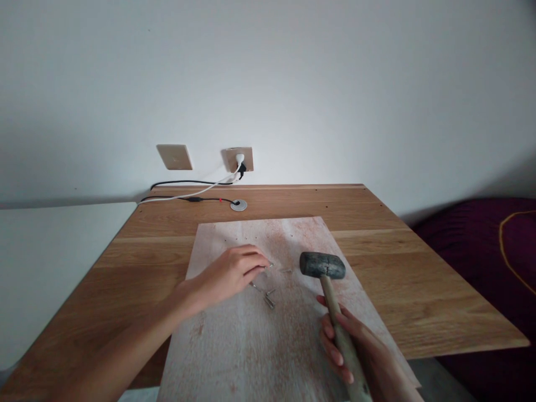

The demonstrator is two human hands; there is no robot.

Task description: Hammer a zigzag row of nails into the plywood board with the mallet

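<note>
White wall [335, 100] behind; wooden desk [419, 296] under the landmark, a pale board [218, 357]. Purple fabric [469, 240] with a yellow line, well right of board. White panel [62, 257], well left of board.

Right hand [352, 340] over board's near right part: fingers curled round the wooden handle of a mallet [322, 265], thumb along it, clamped. Mallet's dark head is up over the board's right side; can't tell how high.

Left hand [238, 268] over board's middle: thumb and index together at the tips, pinching a small metal piece [271, 264]; other fingers bent in close. Can't tell if the piece touches the board.

Beyond board's far edge: blank plate [175, 157] and socket plate [247, 159] on the wall, plugs in the latter; white cable [201, 191] and black cables, round grommet [238, 205] in the desk.

Loose metal pieces [269, 302] on board, near left hand. Row of dark dots [256, 238] toward board's far edge, too small to identify.
</note>
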